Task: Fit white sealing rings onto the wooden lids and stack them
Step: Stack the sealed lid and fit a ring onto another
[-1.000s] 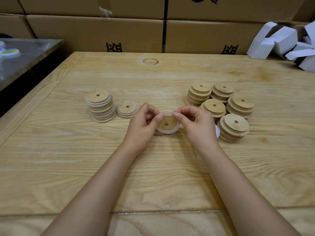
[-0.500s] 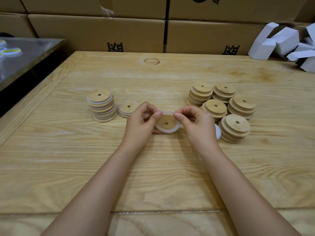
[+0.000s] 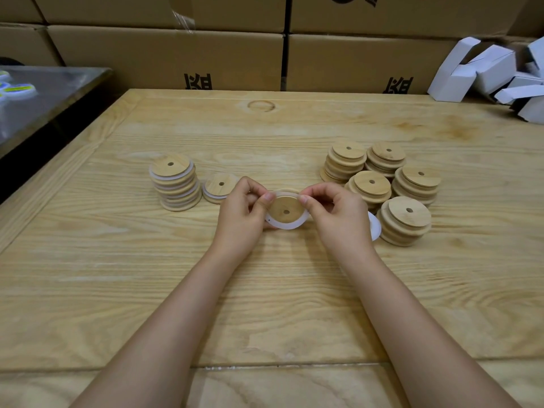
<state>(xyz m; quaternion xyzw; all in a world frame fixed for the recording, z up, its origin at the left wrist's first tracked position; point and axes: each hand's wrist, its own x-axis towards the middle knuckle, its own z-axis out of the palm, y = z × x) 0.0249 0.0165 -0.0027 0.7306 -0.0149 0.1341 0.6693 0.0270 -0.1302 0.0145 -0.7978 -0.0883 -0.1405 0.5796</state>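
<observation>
Left hand (image 3: 240,214) and right hand (image 3: 338,214) pinch wooden lid (image 3: 286,209) from either side at table (image 3: 265,304) centre; white sealing ring (image 3: 287,225) sits around lid; ringed stack (image 3: 176,185) left, single ringed lid (image 3: 220,187) beside; 5 bare stacks (image 3: 382,184) right.

Tan lid (image 3: 286,209), white ring (image 3: 290,224)

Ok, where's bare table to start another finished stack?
Free: from the ringed stack leftward to the table's edge; also the far band between the stacks and the cardboard boxes. Crowded: five bare-lid stacks beyond the right hand, and around the single ringed lid.
</observation>
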